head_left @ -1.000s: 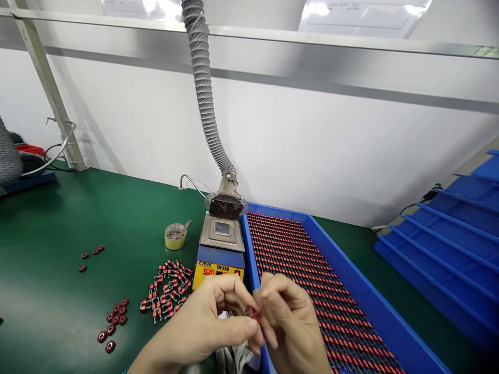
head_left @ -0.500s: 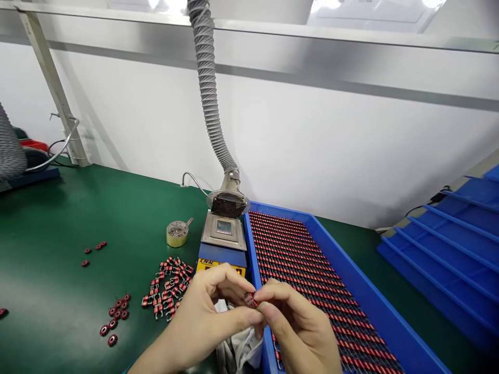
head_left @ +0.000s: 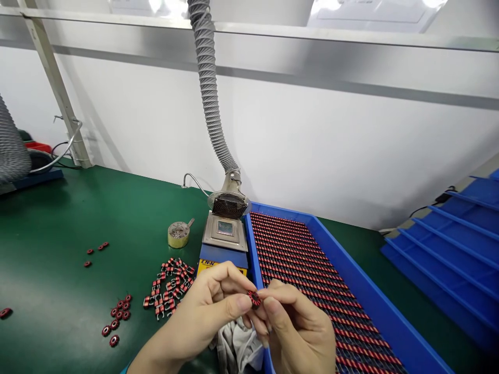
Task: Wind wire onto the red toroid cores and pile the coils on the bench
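Note:
A small ring-shaped coil (head_left: 254,299), wound in red wire over a dark core, is pinched between both hands. My left hand (head_left: 212,309) closes thumb and fingers on its left side. On the other side, the thumb and forefinger of my right hand (head_left: 298,324) press on it. Below the hands lies a crumpled light grey cloth (head_left: 237,345), partly covered by them. A pile of red coils with bent metal leads (head_left: 169,285) sits left of the left hand. Farther left is a small cluster of ring coils (head_left: 121,310) on the green table.
A long blue tray (head_left: 331,249) holds many rows of red coils. Left of it stands a solder pot (head_left: 225,234) beneath a grey extraction hose (head_left: 208,88). A round yellowish tin (head_left: 178,236) is nearby. Stacked blue trays (head_left: 448,249) stand at the right.
The coil has turned between the fingers, so its round face now shows. The right fingers have shifted slightly, and the view has moved a little.

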`<move>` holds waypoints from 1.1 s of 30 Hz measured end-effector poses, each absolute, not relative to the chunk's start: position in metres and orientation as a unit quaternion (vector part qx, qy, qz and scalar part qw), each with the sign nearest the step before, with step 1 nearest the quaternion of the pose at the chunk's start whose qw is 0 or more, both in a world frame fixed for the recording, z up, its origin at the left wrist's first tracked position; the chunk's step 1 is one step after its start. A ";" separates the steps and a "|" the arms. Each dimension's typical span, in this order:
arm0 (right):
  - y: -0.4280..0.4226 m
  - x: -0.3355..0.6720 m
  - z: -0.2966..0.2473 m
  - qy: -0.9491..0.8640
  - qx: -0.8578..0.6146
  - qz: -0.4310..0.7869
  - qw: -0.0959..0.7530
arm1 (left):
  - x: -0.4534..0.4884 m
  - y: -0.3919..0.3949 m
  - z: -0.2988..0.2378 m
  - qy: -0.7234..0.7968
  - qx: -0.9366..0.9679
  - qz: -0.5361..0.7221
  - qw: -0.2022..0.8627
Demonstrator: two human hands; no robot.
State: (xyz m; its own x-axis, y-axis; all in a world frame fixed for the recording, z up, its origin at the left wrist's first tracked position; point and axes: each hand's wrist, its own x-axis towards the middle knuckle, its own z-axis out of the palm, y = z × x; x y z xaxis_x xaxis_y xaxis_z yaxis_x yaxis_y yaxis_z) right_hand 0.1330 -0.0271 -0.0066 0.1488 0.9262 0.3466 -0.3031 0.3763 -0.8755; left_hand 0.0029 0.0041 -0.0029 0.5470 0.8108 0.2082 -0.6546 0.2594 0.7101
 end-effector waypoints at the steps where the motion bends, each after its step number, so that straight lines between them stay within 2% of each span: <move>1: -0.028 0.131 -0.005 -0.459 -0.341 0.451 0.685 | 0.003 0.004 -0.003 0.101 0.390 0.465 0.788; 9: -0.034 0.123 0.004 -0.371 -0.380 0.489 0.692 | 0.004 0.003 0.000 0.127 0.379 0.464 0.791; 16: -0.032 0.126 0.000 -0.382 -0.374 0.494 0.686 | 0.006 0.003 -0.001 0.109 0.369 0.459 0.800; 23: -0.027 0.135 -0.006 -0.490 -0.338 0.474 0.649 | 0.007 0.005 -0.004 0.106 0.363 0.452 0.808; 33: -0.028 0.131 -0.006 -0.460 -0.349 0.489 0.654 | 0.009 0.004 -0.009 0.103 0.358 0.445 0.814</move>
State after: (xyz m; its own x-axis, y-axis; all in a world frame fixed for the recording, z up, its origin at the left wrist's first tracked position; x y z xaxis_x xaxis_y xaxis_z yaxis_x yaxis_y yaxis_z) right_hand 0.1313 -0.0283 -0.0056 0.0990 0.9605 0.2600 -0.3193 0.2781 -0.9059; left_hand 0.0093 0.0044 -0.0089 0.5822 0.7988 0.1515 -0.6513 0.3468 0.6750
